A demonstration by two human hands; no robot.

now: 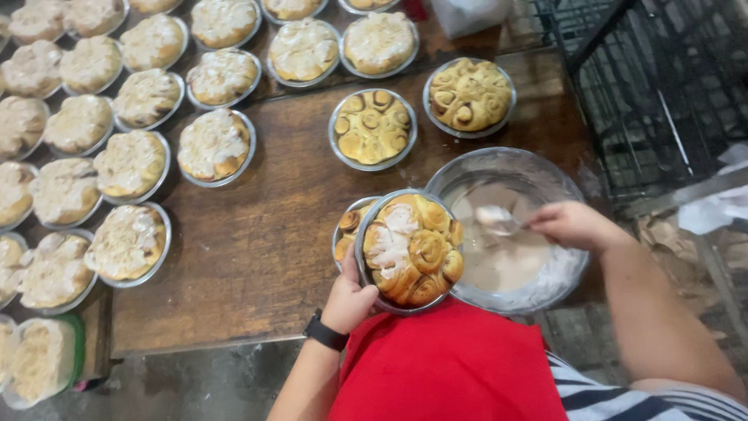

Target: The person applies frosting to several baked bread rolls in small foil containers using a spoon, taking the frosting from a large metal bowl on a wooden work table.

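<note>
My left hand grips a round foil pan of cinnamon rolls by its near rim, tilted toward me. White icing covers the left part of these rolls. My right hand holds a spoon loaded with white icing over a large metal bowl of icing. A second pan of plain rolls lies on the table just behind the held pan, partly hidden by it.
Two un-iced pans sit on the brown wooden table behind the bowl. Several iced pans fill the table's left and far side. A black wire rack stands at the right.
</note>
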